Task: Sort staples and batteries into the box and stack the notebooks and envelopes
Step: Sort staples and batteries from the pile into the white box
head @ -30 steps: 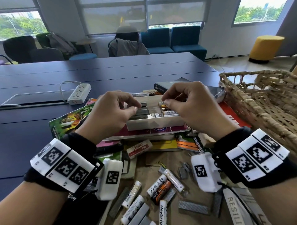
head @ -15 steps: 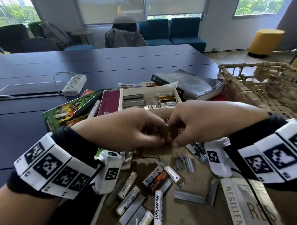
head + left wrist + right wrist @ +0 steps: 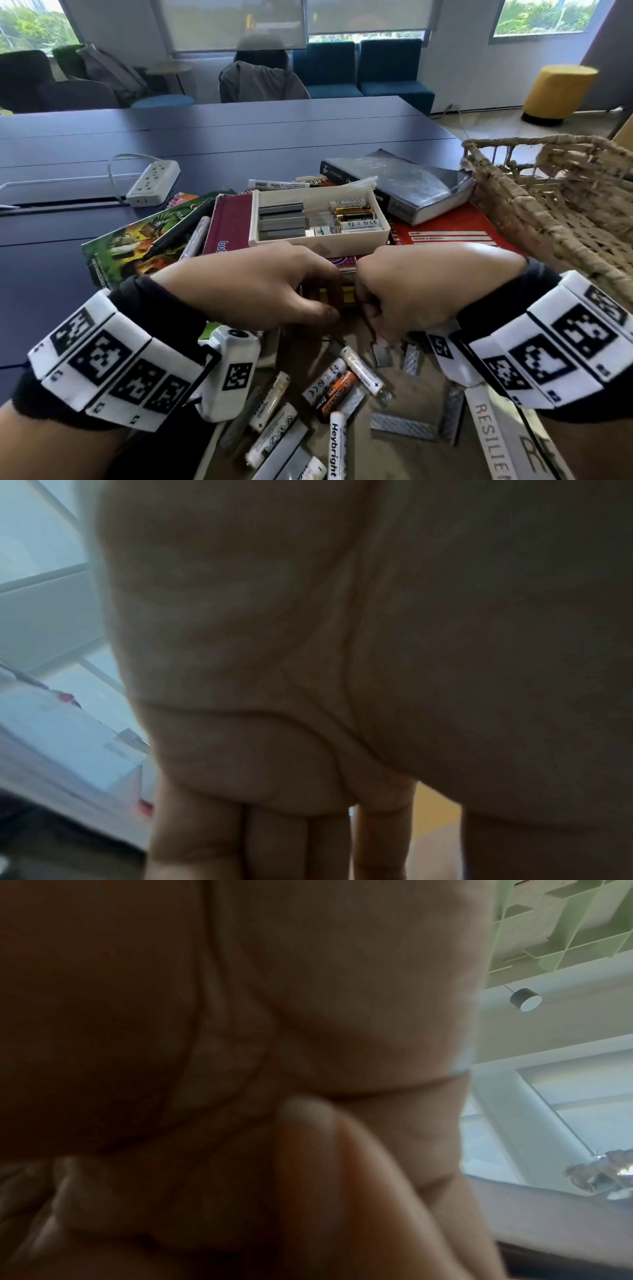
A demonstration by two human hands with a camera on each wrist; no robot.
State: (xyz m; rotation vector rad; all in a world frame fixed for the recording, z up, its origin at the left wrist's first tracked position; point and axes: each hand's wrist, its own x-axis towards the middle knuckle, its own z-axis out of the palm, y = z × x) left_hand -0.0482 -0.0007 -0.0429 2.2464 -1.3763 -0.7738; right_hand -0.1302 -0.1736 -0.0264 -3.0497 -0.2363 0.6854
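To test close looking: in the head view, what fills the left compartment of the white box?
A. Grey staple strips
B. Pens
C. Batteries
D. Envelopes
A. In the box, the left compartment holds stacked grey staple strips, while the batteries lie in the right compartment.

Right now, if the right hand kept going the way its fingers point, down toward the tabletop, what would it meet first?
Probably the short staple strip just below the right hand, beside loose batteries. Depth is unclear; it may already touch.
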